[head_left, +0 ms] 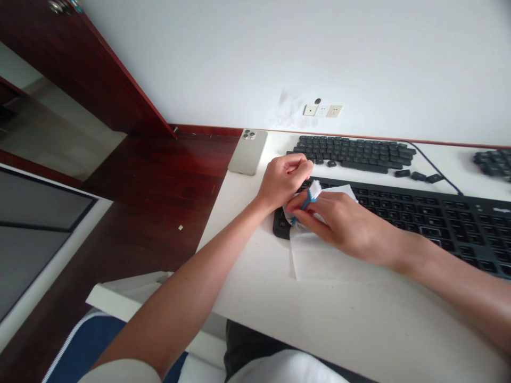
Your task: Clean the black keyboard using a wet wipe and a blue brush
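White desk (247,260) by wall (199,64), left hand (284,180) in loose fist, right hand (341,219) around brush (310,198)

Phone (249,153), sockets (322,110), perhaps a chair (88,343).

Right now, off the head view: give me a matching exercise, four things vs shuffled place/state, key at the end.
1. brush
2. phone
3. black keyboard
4. socket plates

A. on the wall
B. partly covered by a white sheet
C. in the right hand
D. lying back-up on the desk

Pairs: 1-C, 2-D, 3-B, 4-A
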{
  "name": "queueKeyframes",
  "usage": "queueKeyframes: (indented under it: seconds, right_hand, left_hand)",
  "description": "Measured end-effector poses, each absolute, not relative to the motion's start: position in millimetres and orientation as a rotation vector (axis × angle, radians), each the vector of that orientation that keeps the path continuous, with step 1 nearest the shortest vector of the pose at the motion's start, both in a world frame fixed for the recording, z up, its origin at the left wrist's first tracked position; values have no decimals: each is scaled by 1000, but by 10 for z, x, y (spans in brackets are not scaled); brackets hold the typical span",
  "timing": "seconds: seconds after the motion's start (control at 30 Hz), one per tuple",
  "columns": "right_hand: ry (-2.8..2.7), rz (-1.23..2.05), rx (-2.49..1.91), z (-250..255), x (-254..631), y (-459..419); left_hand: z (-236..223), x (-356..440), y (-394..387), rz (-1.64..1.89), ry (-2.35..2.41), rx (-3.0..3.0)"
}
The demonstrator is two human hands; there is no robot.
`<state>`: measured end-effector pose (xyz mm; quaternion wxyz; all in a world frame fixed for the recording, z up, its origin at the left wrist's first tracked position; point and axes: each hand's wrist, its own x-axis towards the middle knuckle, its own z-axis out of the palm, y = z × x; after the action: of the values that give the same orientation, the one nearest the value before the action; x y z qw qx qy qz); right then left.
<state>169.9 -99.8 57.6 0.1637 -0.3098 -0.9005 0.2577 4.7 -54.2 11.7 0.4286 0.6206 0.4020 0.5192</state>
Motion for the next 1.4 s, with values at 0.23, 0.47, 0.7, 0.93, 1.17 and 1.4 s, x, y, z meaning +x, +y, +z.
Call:
queueKeyframes:
  seconds: [0.23,0.47,0.7,0.93,1.17,1.4]
  right_hand:
    - [-2430,694,-1116,532,1700,-1116]
    - [-2443,603,-1047,531,1690,-1204]
    - [-2454,473,-982,486,1700,-1230]
    - [-2472,517,-897,502,1692,-1238]
    - [-2487,495,-919,526,1638,-1232]
    - [-2563,593,-755,657,1651,-1177]
  left_hand:
    - [108,32,-507,1328,1014,1547]
    - [130,14,-489,1324,1029,1451]
    - [122,9,-497,1333,993,1489]
    - [100,11,-482,1339,1002,1540]
    - [111,14,-496,1338,1001,1481]
    - [137,12,-515,1342,985,1510]
